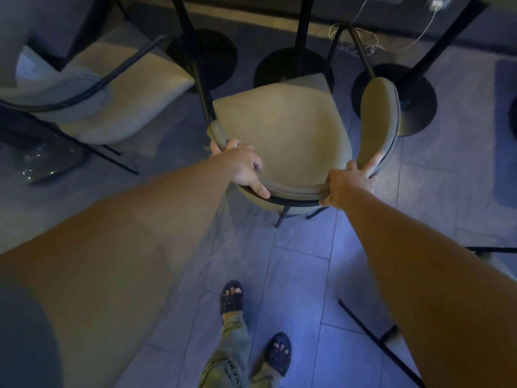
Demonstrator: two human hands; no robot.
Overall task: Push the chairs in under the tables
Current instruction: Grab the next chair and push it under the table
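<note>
A beige padded chair (282,127) with a curved backrest and thin black legs stands in the middle of the view, its seat facing away from me. My left hand (246,166) grips the left part of the backrest rim. My right hand (349,183) grips the right part of the same rim. Ahead of the chair stand black table posts on round bases (291,71); the tabletops themselves are out of view. A second beige chair (112,88) stands at the left, turned at an angle.
More round black table bases (419,102) stand at the right. Loose pale cables (361,43) lie on the floor at the back. My sandalled feet (232,298) stand on the grey tiled floor (296,275). Black chair legs (372,334) cross the lower right.
</note>
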